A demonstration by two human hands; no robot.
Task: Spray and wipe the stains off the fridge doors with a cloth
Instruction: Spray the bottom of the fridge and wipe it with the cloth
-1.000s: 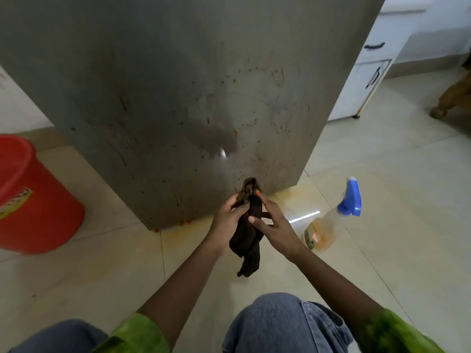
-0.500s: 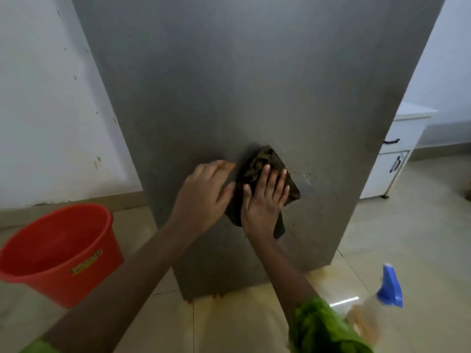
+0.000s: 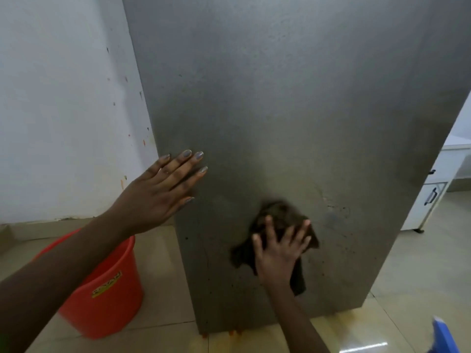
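Note:
The grey fridge door (image 3: 293, 110) fills the middle of the view, with small dark specks and a few smears low on its right side. My right hand (image 3: 279, 253) presses a dark brown cloth (image 3: 277, 215) flat against the lower part of the door, fingers spread and straight. My left hand (image 3: 163, 192) lies flat near the door's left edge, fingers straight, holding nothing. Only the blue head of the spray bottle (image 3: 442, 336) shows, at the bottom right corner on the floor.
An orange bucket (image 3: 107, 289) stands on the tiled floor left of the fridge. A white wall (image 3: 63, 110) with small coloured spots is behind it. A white cabinet (image 3: 433, 194) with dark handles stands at the right. Orange stains mark the floor at the fridge's foot.
My left hand has left the cloth and slid left and up to the door's edge. My right hand with the cloth has moved down and right on the door.

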